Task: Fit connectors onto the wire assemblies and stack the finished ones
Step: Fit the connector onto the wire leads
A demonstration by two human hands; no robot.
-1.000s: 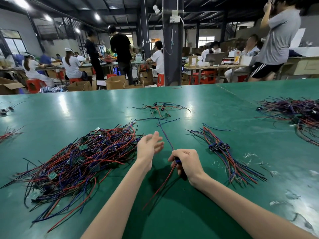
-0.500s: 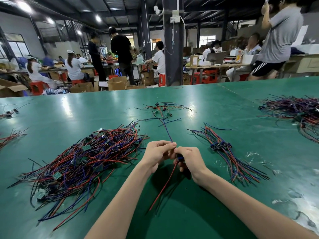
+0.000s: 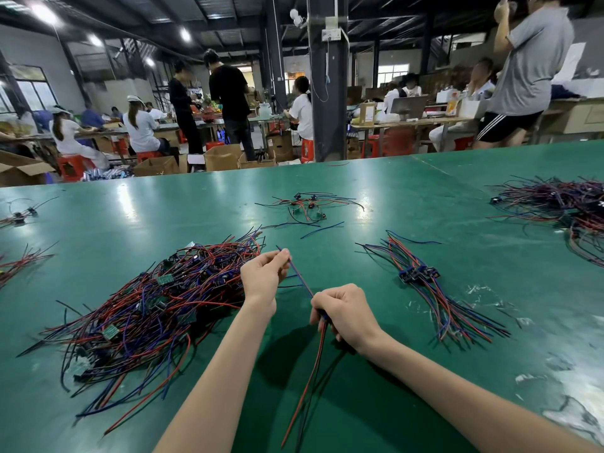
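Observation:
I hold one wire assembly (image 3: pixel 302 284) above the green table (image 3: pixel 408 371). My left hand (image 3: pixel 264 274) pinches its blue wires near their far end. My right hand (image 3: pixel 344 313) grips the same assembly lower down, where its connector is hidden in my fist; red and dark wires hang below toward me. A big tangled pile of red and blue wire assemblies with small green boards (image 3: pixel 153 305) lies left of my left hand. A neat stack of assemblies with dark connectors (image 3: pixel 420 274) lies to the right of my right hand.
A few loose assemblies (image 3: pixel 307 206) lie further back in the middle, another heap (image 3: pixel 568 207) at the far right, small bunches (image 3: pixel 19 259) at the left edge. White scraps (image 3: pixel 483 292) speckle the table at right. People work at benches behind.
My left hand went from open beside the wire, to meeting my right hand, to now sliding away up the blue wires and drawing them taut. My right hand kept its grip.

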